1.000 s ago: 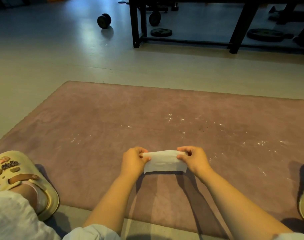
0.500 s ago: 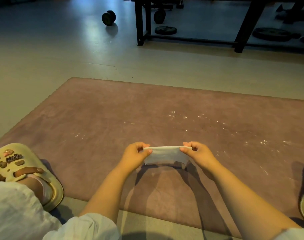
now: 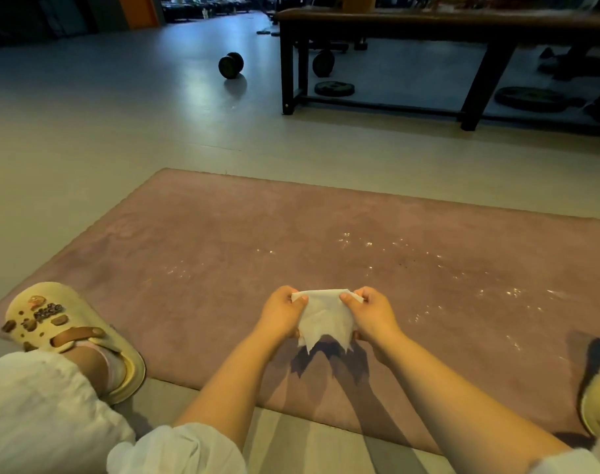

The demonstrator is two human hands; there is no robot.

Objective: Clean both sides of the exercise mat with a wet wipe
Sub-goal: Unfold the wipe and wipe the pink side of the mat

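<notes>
Now I have the wet wipe (image 3: 326,319) held above the near edge of the pink exercise mat (image 3: 223,254), which lies flat on the floor. My left hand (image 3: 281,314) and right hand (image 3: 372,316) each pinch a top corner, fingers curled; the sheet hangs crumpled between them. To do this well, I judge it should be spread fully open, then pressed flat onto the glistening specks (image 3: 394,254) to the far right and wiped in overlapping strokes.
</notes>
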